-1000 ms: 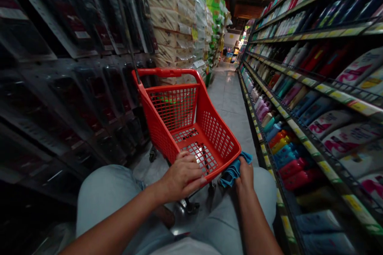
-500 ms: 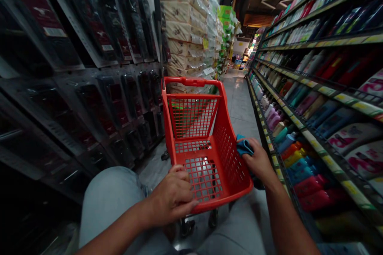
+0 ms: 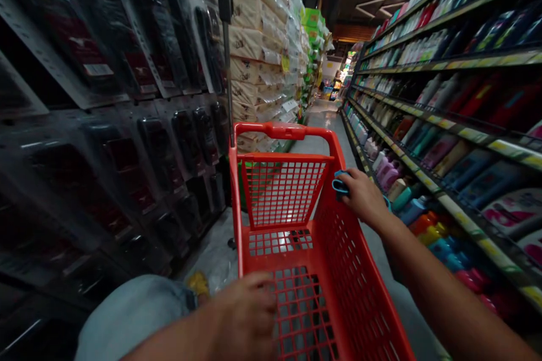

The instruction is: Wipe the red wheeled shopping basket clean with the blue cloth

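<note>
On the left, black packs (image 3: 169,141) in clear plastic hang on a wall, and big tissue packs (image 3: 254,45) are piled up past them. The left hand (image 3: 243,316) is low on the near edge of the red shopping cart (image 3: 351,271). It is dark and blurry there, so I can't tell if its fingers grip or just rest. The right hand (image 3: 359,196) is on the cart's right top edge, with its fingers closed on a blue cloth (image 3: 340,185). Far right, shelves hold rows of bottles (image 3: 412,211).
</note>
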{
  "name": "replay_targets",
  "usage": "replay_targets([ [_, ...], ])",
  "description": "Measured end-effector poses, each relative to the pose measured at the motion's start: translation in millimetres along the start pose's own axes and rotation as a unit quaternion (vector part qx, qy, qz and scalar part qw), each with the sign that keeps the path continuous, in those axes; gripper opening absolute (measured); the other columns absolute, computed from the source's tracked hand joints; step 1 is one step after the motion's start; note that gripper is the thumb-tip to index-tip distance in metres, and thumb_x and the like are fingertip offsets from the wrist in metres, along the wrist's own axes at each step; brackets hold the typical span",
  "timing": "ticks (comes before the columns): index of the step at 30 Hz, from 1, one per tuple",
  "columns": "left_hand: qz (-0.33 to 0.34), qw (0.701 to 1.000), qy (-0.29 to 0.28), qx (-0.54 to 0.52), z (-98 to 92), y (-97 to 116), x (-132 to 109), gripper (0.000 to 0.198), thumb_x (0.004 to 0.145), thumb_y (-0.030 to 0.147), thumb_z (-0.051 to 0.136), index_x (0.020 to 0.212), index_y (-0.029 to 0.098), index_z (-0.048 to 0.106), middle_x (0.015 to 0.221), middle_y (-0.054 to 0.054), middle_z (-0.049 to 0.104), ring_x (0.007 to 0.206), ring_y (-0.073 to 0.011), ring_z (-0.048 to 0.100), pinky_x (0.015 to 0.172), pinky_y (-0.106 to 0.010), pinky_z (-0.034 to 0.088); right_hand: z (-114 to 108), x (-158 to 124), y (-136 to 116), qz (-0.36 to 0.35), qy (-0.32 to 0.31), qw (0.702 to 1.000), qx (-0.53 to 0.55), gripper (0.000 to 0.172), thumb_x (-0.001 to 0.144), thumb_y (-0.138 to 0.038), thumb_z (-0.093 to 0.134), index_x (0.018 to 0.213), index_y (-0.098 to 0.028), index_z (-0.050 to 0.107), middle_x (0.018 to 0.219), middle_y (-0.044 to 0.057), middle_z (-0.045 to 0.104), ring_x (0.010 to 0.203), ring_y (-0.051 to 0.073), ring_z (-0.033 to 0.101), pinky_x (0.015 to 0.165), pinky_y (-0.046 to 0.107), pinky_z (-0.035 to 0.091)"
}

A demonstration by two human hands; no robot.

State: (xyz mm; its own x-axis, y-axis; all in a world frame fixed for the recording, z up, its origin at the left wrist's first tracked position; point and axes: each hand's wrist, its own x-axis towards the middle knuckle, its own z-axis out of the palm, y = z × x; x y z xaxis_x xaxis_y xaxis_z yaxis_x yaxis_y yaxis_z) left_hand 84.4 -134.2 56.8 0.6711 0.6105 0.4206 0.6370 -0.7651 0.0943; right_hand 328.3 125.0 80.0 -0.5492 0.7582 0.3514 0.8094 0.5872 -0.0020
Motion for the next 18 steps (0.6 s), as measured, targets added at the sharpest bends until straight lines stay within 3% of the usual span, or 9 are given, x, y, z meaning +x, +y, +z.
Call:
replay_targets([
  [2, -0.004, 0.998, 0.042, 0.054, -16.9, -53.3, 13.5, 0.032, 0.098, 0.033, 0.054, 0.068, 0.022, 0.057, 0.061, 0.004, 0.06, 0.068, -0.0136, 0.057, 0.108, -0.035, 0.04, 2.8, 21.6, 2.3, 0.0, 0.001, 1.0, -0.01, 0.035, 0.08, -0.015, 0.065, 0.114, -0.019, 0.068, 0.123, 0.012, 0.061, 0.11, 0.029, 0.059, 0.088, 0.037, 0.049],
  [5, -0.036, 0.991, 0.11, 0.069, -28.3, -135.4, 23.4, 0.033, 0.097, 0.033, 0.056, 0.067, 0.021, 0.06, 0.063, 0.003, 0.062, 0.069, -0.0134, 0.059, 0.101, -0.035, 0.042, 7.5, 28.9, 0.0, -0.035, -0.015, 0.999, -0.018, 0.034, 0.076, -0.011, 0.063, 0.108, -0.019, 0.07, 0.116, 0.011, 0.063, 0.108, 0.027, 0.059, 0.087, 0.035, 0.048],
  [8, -0.045, 0.982, 0.173, 0.059, -22.6, -182.0, 19.5, 0.045, 0.101, 0.027, 0.042, 0.057, 0.021, 0.05, 0.055, 0.003, 0.052, 0.058, -0.0129, 0.048, 0.082, -0.034, 0.043, 8.7, 25.8, -3.6, -0.071, -0.032, 0.997, -0.005, 0.031, 0.072, -0.007, 0.062, 0.099, -0.02, 0.07, 0.107, 0.009, 0.065, 0.101, 0.025, 0.06, 0.082, 0.033, 0.047],
  [11, -0.047, 0.972, 0.225, 0.046, -10.3, -188.3, 10.1, 0.047, 0.101, 0.025, 0.035, 0.055, 0.021, 0.042, 0.05, 0.003, 0.044, 0.056, -0.0135, 0.041, 0.075, -0.035, 0.039, 2.3, 43.1, -1.0, -0.086, -0.036, 0.994, 0.061, 0.027, 0.069, -0.005, 0.06, 0.089, -0.02, 0.068, 0.097, 0.005, 0.065, 0.088, 0.02, 0.061, 0.076, 0.03, 0.046],
  [13, -0.044, 0.966, 0.252, 0.032, -3.3, -181.4, 5.5, 0.046, 0.101, 0.025, 0.031, 0.056, 0.021, 0.039, 0.049, 0.003, 0.042, 0.056, -0.0136, 0.039, 0.076, -0.036, 0.038, -4.6, 72.8, 2.3, -0.064, 0.022, 0.993, 0.096, 0.027, 0.071, -0.006, 0.06, 0.092, -0.02, 0.068, 0.098, 0.005, 0.065, 0.09, 0.02, 0.061, 0.08, 0.03, 0.047],
  [16, -0.04, 0.962, 0.27, 0.012, 1.8, -169.7, 3.5, 0.045, 0.102, 0.028, 0.027, 0.058, 0.021, 0.036, 0.049, 0.004, 0.04, 0.056, -0.0134, 0.037, 0.076, -0.037, 0.035, -8.4, 135.4, -2.4, 0.035, 0.148, 0.985, 0.08, 0.032, 0.079, -0.015, 0.062, 0.11, -0.017, 0.068, 0.113, 0.012, 0.066, 0.106, 0.025, 0.06, 0.091, 0.034, 0.047],
  [18, -0.043, 0.962, 0.269, 0.004, 1.8, -165.0, 4.2, 0.045, 0.102, 0.028, 0.027, 0.059, 0.02, 0.035, 0.05, 0.004, 0.04, 0.056, -0.013, 0.037, 0.077, -0.038, 0.034, -2.6, 176.9, -17.8, 0.124, 0.154, 0.978, 0.064, 0.037, 0.084, -0.019, 0.061, 0.121, -0.014, 0.066, 0.12, 0.016, 0.065, 0.109, 0.028, 0.061, 0.092, 0.036, 0.048],
])
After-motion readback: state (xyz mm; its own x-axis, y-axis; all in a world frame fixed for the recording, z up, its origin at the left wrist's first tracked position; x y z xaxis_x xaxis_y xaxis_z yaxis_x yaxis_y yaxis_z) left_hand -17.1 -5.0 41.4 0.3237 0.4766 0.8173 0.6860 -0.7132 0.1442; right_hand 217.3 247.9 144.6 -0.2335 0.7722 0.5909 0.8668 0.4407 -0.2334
